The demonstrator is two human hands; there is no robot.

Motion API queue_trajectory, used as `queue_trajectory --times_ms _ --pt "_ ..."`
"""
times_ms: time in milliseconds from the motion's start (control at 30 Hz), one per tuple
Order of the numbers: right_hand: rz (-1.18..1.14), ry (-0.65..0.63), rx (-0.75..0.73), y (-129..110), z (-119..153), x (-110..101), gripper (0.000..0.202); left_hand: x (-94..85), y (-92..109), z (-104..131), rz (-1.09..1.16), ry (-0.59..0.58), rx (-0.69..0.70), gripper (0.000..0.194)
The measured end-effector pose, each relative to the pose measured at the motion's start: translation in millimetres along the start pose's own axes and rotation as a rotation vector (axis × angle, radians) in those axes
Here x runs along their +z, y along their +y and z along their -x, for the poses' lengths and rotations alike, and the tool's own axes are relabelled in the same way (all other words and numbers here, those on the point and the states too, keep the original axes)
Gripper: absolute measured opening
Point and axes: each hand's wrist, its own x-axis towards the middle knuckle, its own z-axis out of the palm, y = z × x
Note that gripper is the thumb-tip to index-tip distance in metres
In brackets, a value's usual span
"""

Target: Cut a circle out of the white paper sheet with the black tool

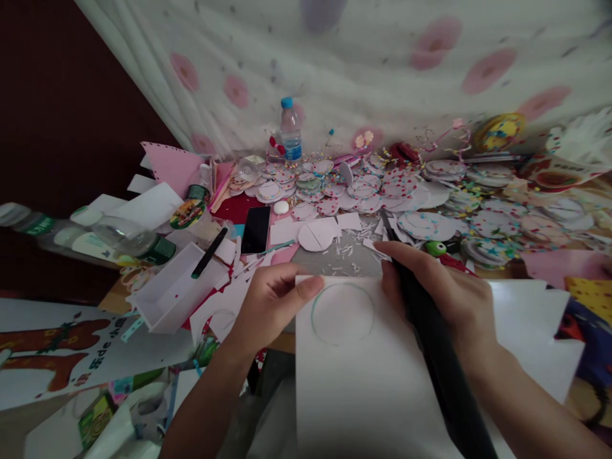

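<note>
A large white sheet [344, 389] lies in front of me, with a circle outline [313, 312] drawn in green near its top edge. My left hand [272, 299] pinches the sheet's upper left corner between thumb and fingers. In my right hand [444, 299] is a long black-handled cutter knife [430, 331], its narrow grey tip pointing away from me above the table. The blade is apart from the drawn circle. Beyond the sheet sits a white disc [315, 234] with a line across it, beside thin white offcuts [351, 252].
Many decorated white discs [363, 185] are piled along the back by the curtain [363, 76]. A water bottle [291, 131] stands there. To the left are a phone [255, 229], a white box [167, 290], a black pen [209, 253] and a lying bottle [129, 236].
</note>
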Motion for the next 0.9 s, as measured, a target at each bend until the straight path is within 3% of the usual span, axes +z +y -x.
queue_trajectory --times_ms 133,300,467,567,733,900 --pt "-0.005 -0.016 0.004 2 1 0 0.035 4.4 -9 -1 0.093 -0.024 -0.046 0.037" --pt "-0.056 -0.058 0.004 5 -2 2 0.038 5.0 -10 -1 0.003 0.021 -0.018 0.034" --pt "-0.148 -0.107 -0.045 2 -9 1 0.040 -1.2 10 -11 -0.186 -0.197 0.036 0.028" --pt "-0.136 -0.095 -0.045 1 -9 1 0.039 -2.8 14 -17 -0.249 -0.251 0.092 0.032" --pt "-0.067 -0.047 0.008 4 -3 10 0.035 6.6 -1 -9 -0.083 -0.114 -0.060 0.028" --pt "-0.131 0.233 0.145 5 -9 17 0.037 22.0 -12 8 0.090 0.094 -0.182 0.029"
